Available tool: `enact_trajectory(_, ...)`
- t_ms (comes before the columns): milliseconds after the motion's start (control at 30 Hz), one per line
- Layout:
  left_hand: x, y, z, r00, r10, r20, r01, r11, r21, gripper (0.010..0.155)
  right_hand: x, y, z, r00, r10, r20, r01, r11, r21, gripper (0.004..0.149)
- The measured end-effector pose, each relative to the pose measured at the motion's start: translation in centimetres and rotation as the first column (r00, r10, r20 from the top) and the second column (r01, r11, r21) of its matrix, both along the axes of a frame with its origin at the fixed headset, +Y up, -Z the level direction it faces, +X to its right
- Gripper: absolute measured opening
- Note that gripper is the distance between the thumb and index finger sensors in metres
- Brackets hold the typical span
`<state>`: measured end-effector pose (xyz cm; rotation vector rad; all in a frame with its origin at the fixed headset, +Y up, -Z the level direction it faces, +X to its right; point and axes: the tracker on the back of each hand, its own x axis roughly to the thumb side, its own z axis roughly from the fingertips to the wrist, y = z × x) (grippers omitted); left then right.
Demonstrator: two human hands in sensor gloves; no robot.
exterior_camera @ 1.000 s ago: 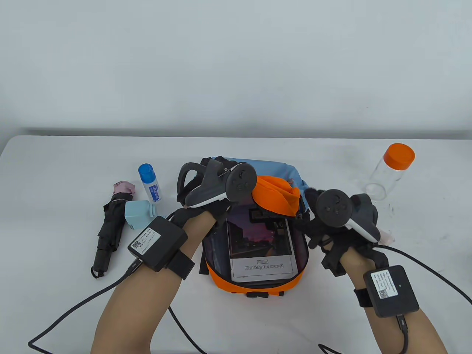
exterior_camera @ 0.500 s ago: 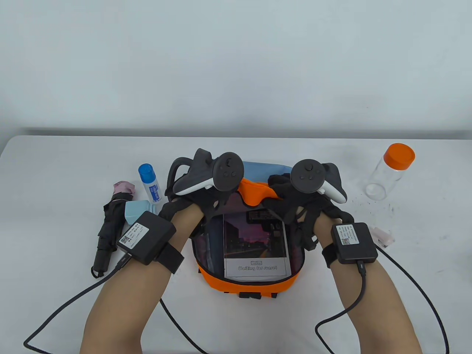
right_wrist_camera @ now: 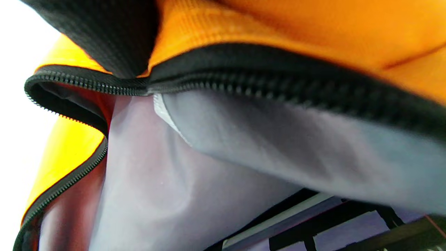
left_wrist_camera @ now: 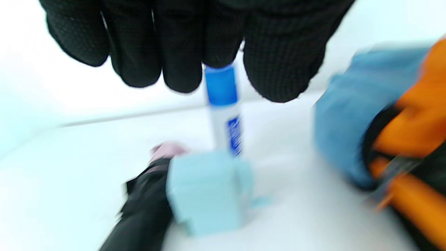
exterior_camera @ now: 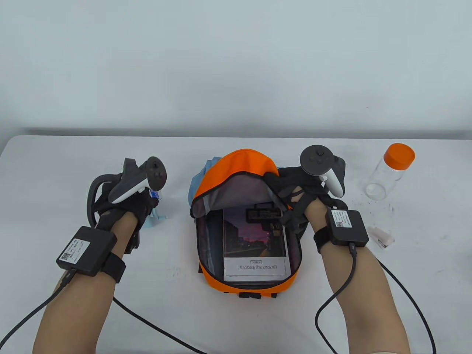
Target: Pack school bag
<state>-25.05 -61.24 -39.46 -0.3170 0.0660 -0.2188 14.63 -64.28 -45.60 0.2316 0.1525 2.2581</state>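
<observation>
Orange nylon school bag (exterior_camera: 236, 167): mid-desk, soft, floppy; flap held up at the zip edge by right hand (exterior_camera: 295, 184). Blue-capped white glue stick (left_wrist_camera: 223, 104), left of bag: light, rigid, smooth; left hand (exterior_camera: 127, 201) spread above cap, not gripping. Grasp mid-barrel.

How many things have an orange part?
2: the orange fabric backpack lying open mid-table, and the clear plastic bottle with the orange lid standing at the table's far right. More may be hidden.

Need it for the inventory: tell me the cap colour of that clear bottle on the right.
Orange. The clear bottle has an orange cap, seen best in the table view.
</observation>
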Motion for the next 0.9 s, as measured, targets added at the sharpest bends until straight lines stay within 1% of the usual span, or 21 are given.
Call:
enact_trajectory(33, -0.8, -1.4, -0.1, 1.0, -0.014, -0.003, 0.014, 1.0, -0.02, 0.084, 0.1, -0.2, -0.1, 1.0, -0.003, 0.007, 0.003, 1.0, -0.018, 0.046)
enact_trajectory(67, -1.2, -2.3, -0.2, 1.0, -0.008, -0.006, 0.008, 0.999, -0.038, 0.087, 0.1, -0.3, -0.1, 1.0, -0.004, 0.012, 0.004, 1.0, -0.024, 0.046)
enact_trajectory(133, -2.2, -4.5, -0.4, 0.998, 0.053, -0.017, -0.054, 0.993, -0.106, 0.093, 0.1, -0.5, -0.1, 0.999, 0.004, 0.039, -0.003, 1.0, -0.019, 0.046)
enact_trajectory(200, -2.5, -5.8, -0.5, 0.997, 0.075, -0.011, -0.076, 0.991, -0.112, 0.097, 0.0, -0.6, 0.0, 0.999, 0.02, 0.05, -0.02, 1.0, -0.01, 0.045)
enact_trajectory(267, -2.6, -6.7, -0.7, 0.995, 0.102, 0.022, -0.099, 0.99, -0.103, 0.097, -0.1, -0.8, 0.0, 0.999, 0.024, 0.041, -0.023, 0.999, -0.028, 0.045)
enact_trajectory(333, -2.5, -7.4, -0.8, 0.991, 0.13, 0.026, -0.127, 0.987, -0.097, 0.098, -0.1, -0.8, 0.0, 0.999, 0.016, 0.047, -0.015, 0.999, -0.033, 0.045)
enact_trajectory(400, -2.4, -7.8, -0.9, 0.994, 0.103, 0.035, -0.101, 0.993, -0.057, 0.094, -0.1, -0.7, 0.0, 0.999, 0.012, 0.05, -0.01, 0.999, -0.037, 0.045)
enact_trajectory(467, -2.4, -8.1, -0.8, 0.998, 0.051, 0.042, -0.052, 0.999, 0.007, 0.087, -0.1, -0.8, 0.1, 0.998, 0.012, 0.055, -0.01, 0.999, -0.038, 0.045)
enact_trajectory(500, -2.5, -8.4, -0.9, 0.996, 0.062, 0.057, -0.061, 0.998, -0.016, 0.085, -0.1, -1.0, 0.2, 0.998, 0.007, 0.058, -0.005, 0.999, -0.042, 0.045)
enact_trajectory(533, -2.6, -8.5, -0.9, 0.996, 0.081, 0.045, -0.079, 0.996, -0.036, 0.087, -0.1, -1.1, 0.2, 0.998, 0.006, 0.058, -0.003, 0.999, -0.046, 0.045)
enact_trajectory(567, -2.8, -8.5, -0.8, 0.993, 0.112, 0.029, -0.111, 0.993, -0.047, 0.087, -0.2, -1.2, 0.3, 0.998, 0.012, 0.057, -0.009, 0.999, -0.047, 0.045)
enact_trajectory(600, -2.9, -8.4, -0.8, 0.99, 0.132, 0.039, -0.131, 0.991, -0.042, 0.087, -0.2, -1.3, 0.3, 0.998, 0.016, 0.054, -0.014, 0.999, -0.046, 0.045)
enact_trajectory(667, -2.9, -8.4, -0.7, 0.99, 0.132, 0.05, -0.128, 0.99, -0.065, 0.087, -0.3, -1.6, 0.4, 0.998, 0.023, 0.05, -0.02, 0.999, -0.049, 0.045)
enact_trajectory(733, -2.5, -8.9, -0.4, 0.988, 0.125, 0.086, -0.116, 0.988, -0.102, 0.088, -0.4, -1.7, 0.5, 0.999, 0.026, 0.048, -0.023, 0.999, -0.049, 0.045)
enact_trajectory(767, -2.1, -9.2, -0.2, 0.988, 0.108, 0.106, -0.097, 0.99, -0.101, 0.089, -0.4, -1.8, 0.5, 0.999, 0.025, 0.048, -0.023, 0.999, -0.049, 0.045)
enact_trajectory(833, -1.4, -9.1, 0.4, 0.984, 0.019, 0.179, -0.013, 0.999, -0.036, 0.089, -0.4, -1.9, 0.6, 0.999, 0.02, 0.05, -0.018, 0.999, -0.05, 0.045)
enact_trajectory(900, -0.9, -9.1, 1.3, 0.975, 0.014, 0.222, -0.005, 0.999, -0.038, 0.089, -0.3, -1.9, 0.6, 0.999, 0.021, 0.05, -0.019, 0.998, -0.056, 0.045)
